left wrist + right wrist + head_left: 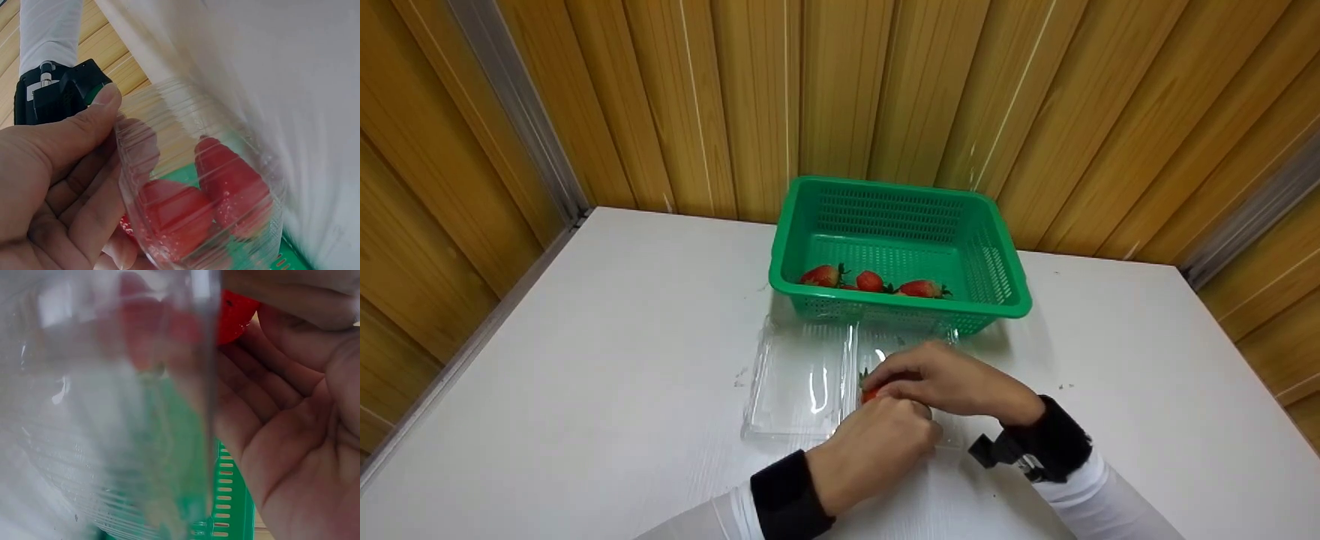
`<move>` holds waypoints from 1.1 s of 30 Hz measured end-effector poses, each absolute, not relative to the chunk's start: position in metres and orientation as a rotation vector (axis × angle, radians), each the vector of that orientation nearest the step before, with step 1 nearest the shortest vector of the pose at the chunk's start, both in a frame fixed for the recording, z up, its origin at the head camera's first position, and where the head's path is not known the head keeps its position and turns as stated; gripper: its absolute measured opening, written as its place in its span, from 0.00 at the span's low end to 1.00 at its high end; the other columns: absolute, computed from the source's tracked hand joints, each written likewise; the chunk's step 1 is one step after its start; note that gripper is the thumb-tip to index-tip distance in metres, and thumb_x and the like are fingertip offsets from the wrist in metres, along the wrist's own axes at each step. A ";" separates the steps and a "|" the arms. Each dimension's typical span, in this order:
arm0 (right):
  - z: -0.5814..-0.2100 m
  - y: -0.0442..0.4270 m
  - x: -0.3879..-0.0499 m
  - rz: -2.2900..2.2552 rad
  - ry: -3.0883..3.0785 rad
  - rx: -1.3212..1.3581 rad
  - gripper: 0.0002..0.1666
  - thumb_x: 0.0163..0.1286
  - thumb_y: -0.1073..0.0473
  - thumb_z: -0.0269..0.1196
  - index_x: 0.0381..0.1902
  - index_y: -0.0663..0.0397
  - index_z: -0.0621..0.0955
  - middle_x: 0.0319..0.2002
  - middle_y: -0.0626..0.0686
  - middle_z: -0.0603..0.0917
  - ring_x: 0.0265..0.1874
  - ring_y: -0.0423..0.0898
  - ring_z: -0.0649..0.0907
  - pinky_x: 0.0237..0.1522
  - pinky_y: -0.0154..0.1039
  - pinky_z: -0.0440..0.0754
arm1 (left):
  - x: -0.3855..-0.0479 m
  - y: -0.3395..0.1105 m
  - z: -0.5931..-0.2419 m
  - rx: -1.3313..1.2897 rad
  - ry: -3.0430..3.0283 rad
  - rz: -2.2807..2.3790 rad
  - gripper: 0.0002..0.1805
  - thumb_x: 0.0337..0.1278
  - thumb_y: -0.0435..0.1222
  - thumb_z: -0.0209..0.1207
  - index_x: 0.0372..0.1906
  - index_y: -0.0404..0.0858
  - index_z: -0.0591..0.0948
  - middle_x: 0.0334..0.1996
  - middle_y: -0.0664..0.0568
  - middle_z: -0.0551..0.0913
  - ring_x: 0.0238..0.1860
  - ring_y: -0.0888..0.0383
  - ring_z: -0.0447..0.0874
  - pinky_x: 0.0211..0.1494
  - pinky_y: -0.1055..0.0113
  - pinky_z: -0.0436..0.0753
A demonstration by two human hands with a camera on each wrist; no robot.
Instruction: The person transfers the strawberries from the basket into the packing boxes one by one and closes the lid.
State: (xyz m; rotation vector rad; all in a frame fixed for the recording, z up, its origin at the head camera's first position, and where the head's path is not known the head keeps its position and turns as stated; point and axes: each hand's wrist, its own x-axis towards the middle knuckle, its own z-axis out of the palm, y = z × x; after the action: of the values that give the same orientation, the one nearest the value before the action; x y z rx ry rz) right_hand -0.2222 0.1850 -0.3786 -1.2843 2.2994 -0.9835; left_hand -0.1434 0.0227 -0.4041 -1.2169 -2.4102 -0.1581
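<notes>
A clear plastic clamshell box (799, 382) lies opened flat on the white table, its two halves side by side. Over its right half, my right hand (949, 379) pinches a strawberry (871, 394) whose green leaves point away from me; the fingers partly cover it. My left hand (877, 442) is at the near edge of that half, its fingers curled and the thumb on the plastic rim in the left wrist view. Through the clear wall there, a rounded strawberry (174, 214) and a pointed strawberry (230, 185) show. The hands hide much of this half.
A green plastic basket (1012, 307) stands just behind the box, close to the wood-patterned wall (840, 97). Several strawberries (870, 282) lie along its near side. White table surface (622, 360) extends left and right of the box.
</notes>
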 end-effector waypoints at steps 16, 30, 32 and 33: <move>-0.384 0.182 -0.223 -0.965 2.446 -1.293 0.11 0.71 0.62 0.72 0.50 0.53 0.92 0.45 0.43 0.92 0.46 0.38 0.88 0.49 0.38 0.84 | -0.144 0.022 -0.403 -1.232 -2.442 -0.176 0.04 0.58 0.37 0.74 0.30 0.48 0.90 0.27 0.59 0.84 0.30 0.68 0.81 0.36 0.75 0.80; -0.385 0.182 -0.223 -0.988 2.438 -1.272 0.12 0.69 0.65 0.73 0.49 0.51 0.93 0.44 0.42 0.92 0.47 0.39 0.89 0.51 0.39 0.85 | -0.144 0.022 -0.404 -1.218 -2.430 -0.145 0.05 0.58 0.36 0.73 0.29 0.49 0.89 0.26 0.60 0.83 0.29 0.68 0.82 0.34 0.74 0.81; -0.385 0.182 -0.223 -0.986 2.436 -1.267 0.12 0.69 0.64 0.73 0.49 0.51 0.93 0.44 0.42 0.92 0.47 0.39 0.89 0.51 0.39 0.85 | -0.144 0.022 -0.403 -1.217 -2.430 -0.146 0.05 0.58 0.36 0.73 0.29 0.49 0.89 0.26 0.60 0.84 0.29 0.68 0.82 0.34 0.74 0.81; -0.385 0.182 -0.223 -0.987 2.435 -1.263 0.12 0.69 0.64 0.73 0.49 0.51 0.93 0.44 0.42 0.92 0.47 0.39 0.89 0.51 0.39 0.85 | -0.143 0.022 -0.403 -1.215 -2.430 -0.148 0.05 0.59 0.36 0.73 0.29 0.49 0.89 0.26 0.60 0.83 0.29 0.68 0.82 0.34 0.74 0.81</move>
State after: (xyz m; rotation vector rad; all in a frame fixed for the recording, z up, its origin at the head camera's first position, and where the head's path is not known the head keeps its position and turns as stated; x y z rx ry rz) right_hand -0.2233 0.1819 -0.3854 -1.2628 2.4348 -0.9875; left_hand -0.1434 0.0223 -0.4033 -1.2150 -2.4302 -0.1476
